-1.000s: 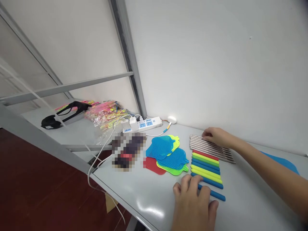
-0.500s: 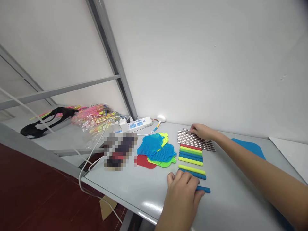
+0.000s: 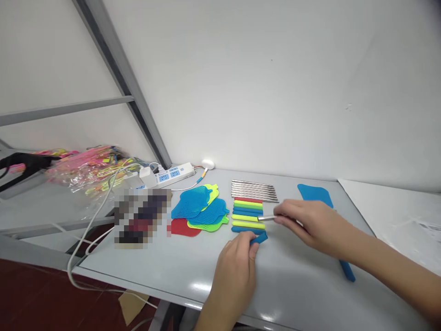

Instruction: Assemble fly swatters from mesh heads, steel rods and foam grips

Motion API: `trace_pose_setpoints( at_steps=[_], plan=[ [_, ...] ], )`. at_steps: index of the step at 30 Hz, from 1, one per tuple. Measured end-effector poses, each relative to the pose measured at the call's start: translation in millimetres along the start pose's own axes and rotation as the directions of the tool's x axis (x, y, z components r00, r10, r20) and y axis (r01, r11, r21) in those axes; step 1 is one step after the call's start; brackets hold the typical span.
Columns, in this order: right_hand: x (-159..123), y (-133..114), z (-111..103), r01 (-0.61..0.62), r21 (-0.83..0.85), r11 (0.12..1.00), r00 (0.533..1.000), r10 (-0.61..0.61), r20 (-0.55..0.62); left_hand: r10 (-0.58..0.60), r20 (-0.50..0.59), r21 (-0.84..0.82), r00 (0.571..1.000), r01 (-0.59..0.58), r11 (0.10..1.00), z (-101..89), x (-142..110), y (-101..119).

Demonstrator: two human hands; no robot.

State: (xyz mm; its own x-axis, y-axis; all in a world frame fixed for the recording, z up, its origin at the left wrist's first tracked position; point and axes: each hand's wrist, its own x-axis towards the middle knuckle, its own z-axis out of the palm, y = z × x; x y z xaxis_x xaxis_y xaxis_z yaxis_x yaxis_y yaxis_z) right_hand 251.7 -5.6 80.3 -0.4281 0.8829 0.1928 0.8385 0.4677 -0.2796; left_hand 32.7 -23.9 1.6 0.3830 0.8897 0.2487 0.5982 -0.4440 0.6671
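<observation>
My left hand is closed around a blue plastic handle, whose end sticks out to the right. In my right hand is a thin metal rod, pinched between the fingers and pointing left. Its tip is above and apart from the blue handle. Behind my left hand lies a row of coloured handles: red, yellow, green and blue. Beyond them several metal rods lie side by side. Left of the row, mesh fly swatter heads overlap in a pile.
A blue fly swatter lies partly under my right arm. At the back left are a power strip with plugs and a white round device. A white sheet covers the right side. Bagged colourful items sit behind the metal frame.
My right hand has come away from the rods toward me, now with one metal rod. My left hand has raised and tilted the blue handle. The view has turned right.
</observation>
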Motion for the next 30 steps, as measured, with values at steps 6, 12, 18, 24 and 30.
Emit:
trace_pose_setpoints(
  at_steps=[6,12,18,24,30],
  plan=[
    [-38.3,-4.6,-6.6,0.129,-0.238,0.963,0.991,-0.120,0.054,0.103,-0.024,-0.087,0.994,-0.105,0.991,-0.7,-1.5,1.6],
    [-32.0,-22.4,1.2,0.290,-0.412,0.864,0.957,-0.274,0.100,0.215,0.003,-0.037,0.977,-0.215,0.976,1.8,-1.7,0.8],
    [-15.4,-44.5,3.1,0.414,-0.535,0.736,0.899,-0.424,0.110,0.196,0.026,-0.152,0.980,-0.190,0.970,-0.6,-3.8,3.3],
    [-16.0,-49.3,-34.3,0.017,-0.112,0.994,0.853,-0.072,-0.517,-0.080,-0.057,-0.241,0.995,0.064,0.968,-2.1,-10.4,2.1],
    [-2.7,-77.0,0.3,0.044,0.965,0.260,0.819,0.544,-0.184,-0.081,-0.010,-0.318,0.997,0.074,0.945,-4.8,-12.8,7.0]
  ],
)
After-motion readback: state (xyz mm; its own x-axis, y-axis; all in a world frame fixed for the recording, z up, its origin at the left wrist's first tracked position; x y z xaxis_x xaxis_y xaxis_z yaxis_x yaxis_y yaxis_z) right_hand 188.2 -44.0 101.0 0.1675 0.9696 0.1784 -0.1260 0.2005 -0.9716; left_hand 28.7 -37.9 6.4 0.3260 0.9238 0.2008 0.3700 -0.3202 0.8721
